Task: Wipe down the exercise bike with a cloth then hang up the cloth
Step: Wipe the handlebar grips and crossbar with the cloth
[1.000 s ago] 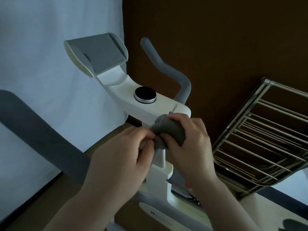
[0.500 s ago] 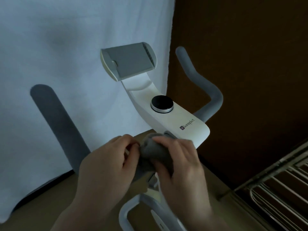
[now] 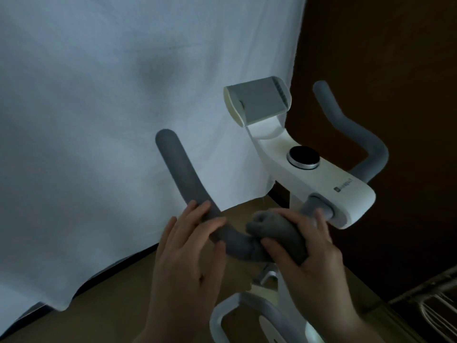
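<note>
**Both hands on the left handlebar of the exercise bike**

Your left hand [image 3: 190, 246] curls around the grey foam-covered left handlebar [image 3: 184, 179] at its bend, fingers over the top and thumb lying along the near side, so that it grips the bar. Your right hand [image 3: 305, 251] holds the bunched grey cloth [image 3: 272, 227], with the fingers wrapped over it and the thumb tucked beneath; the cloth is pressed against the same handlebar, just beside your left hand and between it and the socket where the bar enters the white plastic console body [image 3: 319, 179] of the exercise bike. A rolled end of the cloth projects to the left of your right-hand fingers. Whether the cloth passes fully around the bar cannot be told.

On the console sits a round black knob with a silver rim [image 3: 303, 157]; above it stands a tilted grey-faced device holder [image 3: 257, 100]. The grey foam right handlebar [image 3: 356, 129] rises on the far side, well apart from both hands. A white fabric sheet [image 3: 111, 107] hangs behind the bike at left, and a dark brown wall [image 3: 383, 45] fills the right. Part of the white bike frame [image 3: 222, 315] shows at the lower centre, and the corner of a metal wire rack [image 3: 435, 308] appears at lower right.
</note>
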